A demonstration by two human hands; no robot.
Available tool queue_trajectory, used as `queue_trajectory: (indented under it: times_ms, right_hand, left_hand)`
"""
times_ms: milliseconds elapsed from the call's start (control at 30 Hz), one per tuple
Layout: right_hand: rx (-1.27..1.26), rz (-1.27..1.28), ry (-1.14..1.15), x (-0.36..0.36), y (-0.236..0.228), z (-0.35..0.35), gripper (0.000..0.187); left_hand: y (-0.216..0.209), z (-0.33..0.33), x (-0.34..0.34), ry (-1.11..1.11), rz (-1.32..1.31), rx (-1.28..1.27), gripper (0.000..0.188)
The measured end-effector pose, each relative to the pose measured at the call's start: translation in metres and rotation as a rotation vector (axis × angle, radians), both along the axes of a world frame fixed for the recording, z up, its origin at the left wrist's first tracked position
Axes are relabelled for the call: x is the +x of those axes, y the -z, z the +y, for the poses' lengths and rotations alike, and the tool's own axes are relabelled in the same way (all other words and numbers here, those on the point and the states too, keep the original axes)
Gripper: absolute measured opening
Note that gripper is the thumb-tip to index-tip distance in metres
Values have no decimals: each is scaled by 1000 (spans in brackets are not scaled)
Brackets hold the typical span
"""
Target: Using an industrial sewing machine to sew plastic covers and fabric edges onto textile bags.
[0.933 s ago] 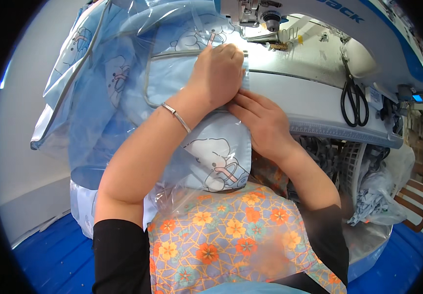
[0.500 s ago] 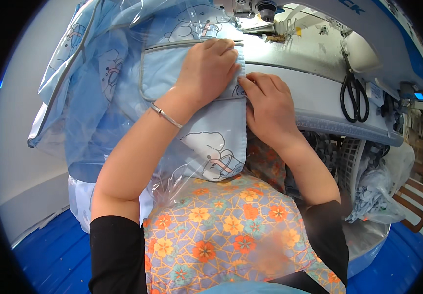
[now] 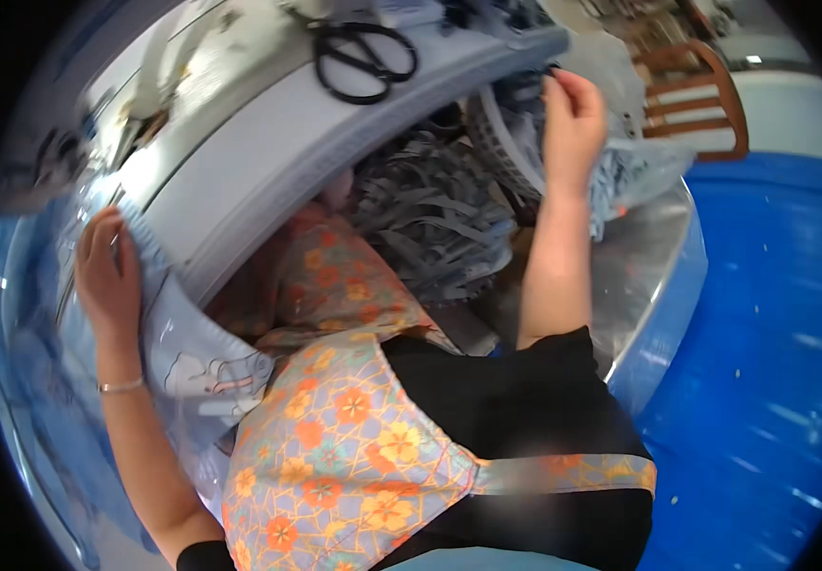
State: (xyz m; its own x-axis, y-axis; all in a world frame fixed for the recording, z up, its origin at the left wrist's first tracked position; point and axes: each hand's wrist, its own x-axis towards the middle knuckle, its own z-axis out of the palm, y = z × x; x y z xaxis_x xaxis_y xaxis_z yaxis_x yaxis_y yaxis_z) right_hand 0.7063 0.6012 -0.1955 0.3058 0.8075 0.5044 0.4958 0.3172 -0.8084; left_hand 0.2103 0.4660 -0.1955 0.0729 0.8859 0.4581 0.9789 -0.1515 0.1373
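Note:
At the left, my left hand (image 3: 107, 276) is closed on the edge of a light blue fabric piece (image 3: 206, 376) printed with white cartoon animals. The fabric drapes over the table's front edge towards my lap, with clear plastic film about it. My right hand (image 3: 577, 119) is raised at the upper right, beside the table's end and over a white plastic basket (image 3: 501, 143). Its thumb and forefinger are pinched together. A small dark bit shows at their tips, too small to name.
Black-handled scissors (image 3: 363, 62) lie on the white sewing table (image 3: 249, 143). Below it is a heap of grey-blue fabric strips (image 3: 430, 209). A silvery-lined bin (image 3: 654, 276) and a clear plastic bag (image 3: 644, 167) stand at the right, a wooden chair (image 3: 706, 100) beyond on the blue floor (image 3: 763, 333).
The view has swung to the right. My right hand has left the fabric and reached over to the basket at the table's end. My left hand has stayed on the fabric.

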Motion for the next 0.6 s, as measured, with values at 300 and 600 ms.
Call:
queue_trajectory:
  times_ms: [300,600]
  right_hand:
    - [-655,-851,238,237,70,-19,25]
    - [-615,-810,277,196,48,-31,15]
  left_hand:
    - [7,5,-3,55,61,-59,17]
    - [6,6,-10,63,119,-76,20]
